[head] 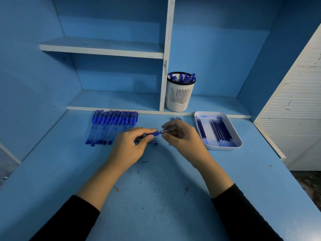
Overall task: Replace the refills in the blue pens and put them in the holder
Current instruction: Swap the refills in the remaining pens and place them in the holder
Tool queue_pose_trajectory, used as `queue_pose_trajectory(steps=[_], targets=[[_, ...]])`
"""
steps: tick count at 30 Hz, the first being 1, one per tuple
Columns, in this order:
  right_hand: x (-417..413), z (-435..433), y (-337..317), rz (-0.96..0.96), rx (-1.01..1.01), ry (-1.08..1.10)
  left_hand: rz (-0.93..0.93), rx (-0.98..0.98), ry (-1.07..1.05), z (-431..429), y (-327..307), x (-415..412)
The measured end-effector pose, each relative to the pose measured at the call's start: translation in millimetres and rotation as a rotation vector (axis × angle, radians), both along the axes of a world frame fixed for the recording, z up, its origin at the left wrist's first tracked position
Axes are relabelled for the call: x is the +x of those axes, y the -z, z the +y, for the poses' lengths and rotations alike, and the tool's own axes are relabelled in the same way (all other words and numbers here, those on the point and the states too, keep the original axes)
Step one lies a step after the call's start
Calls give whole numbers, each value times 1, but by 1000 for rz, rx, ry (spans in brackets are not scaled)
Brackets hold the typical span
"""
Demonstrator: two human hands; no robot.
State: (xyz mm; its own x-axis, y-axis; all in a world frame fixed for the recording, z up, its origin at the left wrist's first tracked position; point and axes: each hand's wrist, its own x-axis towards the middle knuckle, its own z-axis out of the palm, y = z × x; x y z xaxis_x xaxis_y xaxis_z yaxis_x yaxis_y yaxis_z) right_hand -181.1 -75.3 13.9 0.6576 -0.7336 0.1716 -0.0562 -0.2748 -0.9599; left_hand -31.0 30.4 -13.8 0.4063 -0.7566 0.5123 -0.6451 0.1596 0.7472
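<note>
A: Where is the pen being worked on?
B: In front of the white slotted plastic holder, just above the blue bench. The left hand grips the clear blue-grip pen to steady it. The right hand pinches its metal tip, probably to twist it.
A: And the supplies?
B: The white plastic refill tray is right of the holder and the row of capped blue pens is left, both likely kept within reach.
</note>
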Motion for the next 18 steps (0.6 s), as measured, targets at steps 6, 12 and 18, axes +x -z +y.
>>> queue_pose_trajectory(steps=[6, 12, 18], targets=[[0, 1, 0, 6, -20, 1, 12, 7, -11, 0, 0, 0], [0, 3, -3, -42, 70, -6, -2, 9, -9, 0, 0, 1], [-5, -3, -7, -77, 138, 46, 23, 16, -28, 0, 0, 2]])
